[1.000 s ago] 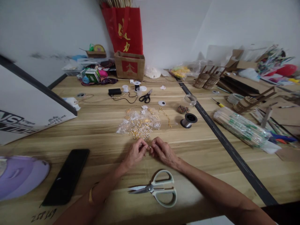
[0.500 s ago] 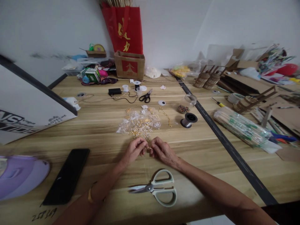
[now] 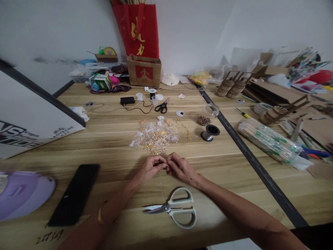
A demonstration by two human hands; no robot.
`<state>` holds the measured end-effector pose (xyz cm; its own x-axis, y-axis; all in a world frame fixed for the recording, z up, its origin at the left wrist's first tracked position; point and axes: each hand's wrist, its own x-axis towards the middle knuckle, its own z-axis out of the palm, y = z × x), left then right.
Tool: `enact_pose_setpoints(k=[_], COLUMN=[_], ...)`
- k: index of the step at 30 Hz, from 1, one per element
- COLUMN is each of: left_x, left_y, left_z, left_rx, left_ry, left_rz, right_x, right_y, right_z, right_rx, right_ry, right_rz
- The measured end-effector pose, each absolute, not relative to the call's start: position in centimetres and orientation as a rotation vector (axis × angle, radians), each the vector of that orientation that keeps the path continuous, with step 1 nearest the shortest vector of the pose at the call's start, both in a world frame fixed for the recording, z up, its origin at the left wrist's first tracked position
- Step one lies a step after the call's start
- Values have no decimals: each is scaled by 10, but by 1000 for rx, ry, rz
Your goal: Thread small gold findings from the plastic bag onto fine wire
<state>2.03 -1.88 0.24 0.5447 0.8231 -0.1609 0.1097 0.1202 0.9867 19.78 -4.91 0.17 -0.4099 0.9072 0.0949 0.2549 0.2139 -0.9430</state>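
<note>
My left hand point(image 3: 153, 166) and my right hand point(image 3: 181, 168) meet fingertip to fingertip above the table, both closed in a pinch. Between them is a short, thin beaded strand point(image 3: 167, 165), mostly covered by the fingers. A fine clear thread point(image 3: 163, 189) runs from below the hands toward the scissors. Just beyond my fingertips lies a pile of gold and clear beads point(image 3: 157, 142), partly on small plastic bags point(image 3: 136, 139). Nearer to me, a pair of scissors point(image 3: 166, 208) with pale handles rests with its blades slightly apart, pointing left.
A black phone point(image 3: 75, 196) lies at left by a purple object point(image 3: 26, 194). Beyond the beads are a gold chain point(image 3: 186, 130), a wire spool point(image 3: 210, 132), a jar of beads point(image 3: 204, 120) and black scissors point(image 3: 161, 107). Bagged sticks point(image 3: 267, 139) lie at right.
My left fingers have shifted slightly right, up against the right fingertips, and the gap that showed the strand has closed. My right hand has hardly moved.
</note>
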Motion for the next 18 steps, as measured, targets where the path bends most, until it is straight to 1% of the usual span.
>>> enact_pose_setpoints(k=[9, 18], left_x=[20, 19], left_y=[-20, -18], left_z=[2, 0], left_rx=[1392, 1392], left_ry=[830, 851], left_rz=[658, 604], right_x=[199, 199], right_y=[-51, -51], right_z=[2, 1], right_rx=[-1069, -1128], right_ry=[-1897, -2075], right_rz=[1168, 968])
